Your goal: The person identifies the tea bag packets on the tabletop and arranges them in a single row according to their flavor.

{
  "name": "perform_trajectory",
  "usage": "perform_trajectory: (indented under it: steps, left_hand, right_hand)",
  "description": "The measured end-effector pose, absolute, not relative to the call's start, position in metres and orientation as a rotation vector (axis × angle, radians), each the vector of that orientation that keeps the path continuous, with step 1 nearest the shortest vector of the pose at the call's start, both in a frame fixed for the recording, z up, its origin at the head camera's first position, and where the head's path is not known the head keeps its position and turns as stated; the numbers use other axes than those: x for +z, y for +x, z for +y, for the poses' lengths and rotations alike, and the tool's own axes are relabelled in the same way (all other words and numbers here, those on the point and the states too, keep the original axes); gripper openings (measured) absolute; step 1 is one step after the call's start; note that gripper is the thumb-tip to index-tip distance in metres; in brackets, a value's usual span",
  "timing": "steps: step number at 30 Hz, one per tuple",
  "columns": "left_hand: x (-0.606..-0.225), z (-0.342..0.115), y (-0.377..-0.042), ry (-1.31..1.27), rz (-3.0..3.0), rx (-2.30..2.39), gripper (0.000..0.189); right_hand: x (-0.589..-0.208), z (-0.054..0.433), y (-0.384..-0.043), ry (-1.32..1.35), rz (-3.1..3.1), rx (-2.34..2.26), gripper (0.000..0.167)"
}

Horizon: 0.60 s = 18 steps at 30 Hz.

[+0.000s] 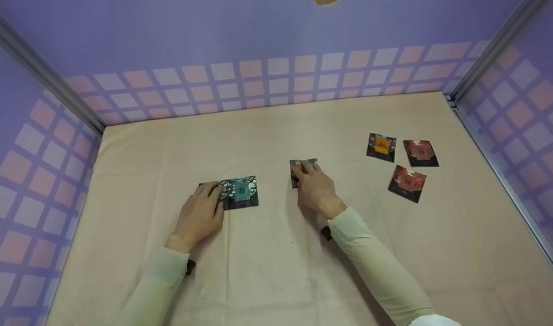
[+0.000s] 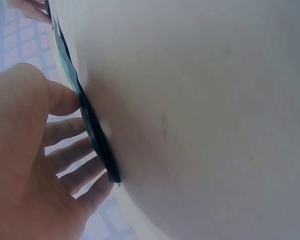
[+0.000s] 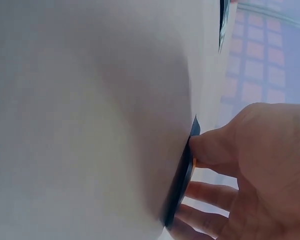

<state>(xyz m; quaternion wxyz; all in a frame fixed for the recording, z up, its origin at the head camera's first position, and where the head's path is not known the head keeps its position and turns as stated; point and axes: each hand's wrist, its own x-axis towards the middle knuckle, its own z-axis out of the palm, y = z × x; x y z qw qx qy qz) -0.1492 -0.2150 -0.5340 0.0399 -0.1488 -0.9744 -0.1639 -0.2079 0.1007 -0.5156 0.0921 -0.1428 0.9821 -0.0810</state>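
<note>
Left hand [image 1: 198,213], fingers spread, rests on teal packets [image 1: 243,194] reaching toward three o'clock; right hand [image 1: 318,188], fingers loosely parted, touches orange packet [image 1: 294,182] toward eleven.

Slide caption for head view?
Left hand rests on teal-labelled packets, right hand holds an orange-labelled packet; three more packets lie to the right.

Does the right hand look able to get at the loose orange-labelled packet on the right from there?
Probably yes: only bare cloth shows between the right hand and the loose orange-labelled packet. It touches another packet, so would likely leave that first.
</note>
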Motion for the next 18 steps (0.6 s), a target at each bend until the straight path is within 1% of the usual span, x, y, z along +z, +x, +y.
perform_trajectory:
  steps: [7,18]
  left_hand:
    - [-0.534,-0.216,-0.15,-0.462,-2.987,-0.512,0.046]
    - [-0.534,-0.216,-0.15,-0.472,-2.977,-0.491,0.045]
  right_hand:
    - [-0.517,0.08,-0.196,-0.435,2.956,-0.156,0.055]
    - [-0.519,0.059,-0.186,-0.503,3.003,-0.032,0.053]
